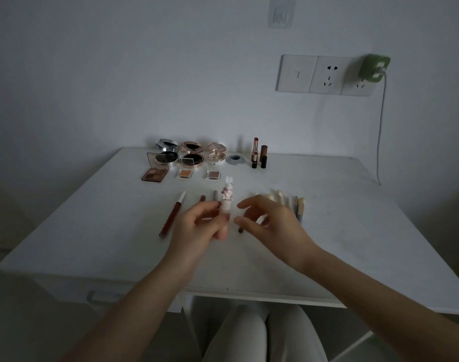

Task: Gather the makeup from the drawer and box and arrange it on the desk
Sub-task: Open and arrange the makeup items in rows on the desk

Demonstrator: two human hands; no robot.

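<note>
While my left hand (194, 226) is pinching the gloss (227, 205), it is standing upright over the desk (327, 231).
My right hand (270, 223) is hovering just beside the gloss, fingers apart, gripping nothing.

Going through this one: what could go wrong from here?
1. The left hand only pinches the bunny-capped lip gloss; dropped, it may scatter the lip tubes lying below.
2. The right hand hovers over the makeup brushes and might sweep them askew.
3. The two upright lipsticks would topple easily if bumped.
</note>
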